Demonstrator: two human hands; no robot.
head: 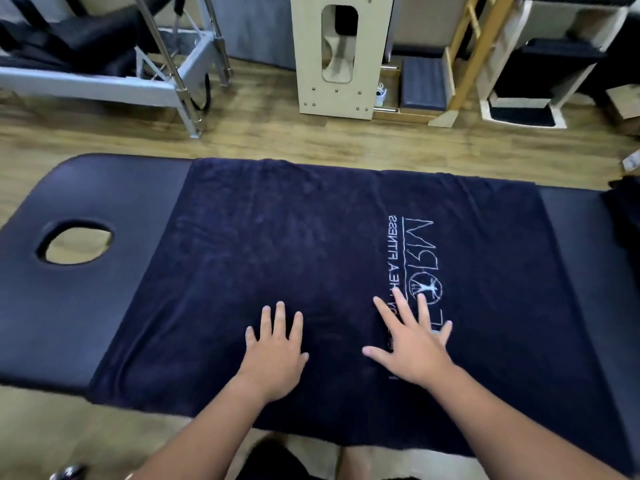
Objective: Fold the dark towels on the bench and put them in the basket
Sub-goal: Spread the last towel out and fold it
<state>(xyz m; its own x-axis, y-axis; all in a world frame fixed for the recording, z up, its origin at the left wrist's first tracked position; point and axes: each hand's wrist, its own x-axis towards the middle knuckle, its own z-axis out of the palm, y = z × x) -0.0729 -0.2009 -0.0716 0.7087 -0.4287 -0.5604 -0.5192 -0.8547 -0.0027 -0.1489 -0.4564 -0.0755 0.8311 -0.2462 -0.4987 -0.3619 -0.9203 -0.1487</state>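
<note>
A dark navy towel point(294, 244) with a white printed logo lies spread flat across the black padded bench point(90, 306). Its near edge hangs over the bench's front side. My left hand point(275, 351) rests flat on the towel near the front, fingers straight and together. My right hand point(412, 341) lies flat beside it with fingers spread, covering part of the logo. More dark cloth point(623, 209) shows at the bench's far right end. No basket is in view.
The bench has a face hole point(74, 242) at its left end. Beyond it, on the wooden floor, stand a metal-framed exercise machine point(104, 74), a pale wooden box point(341, 53), a wooden ladder frame point(474, 57) and padded steps point(540, 81).
</note>
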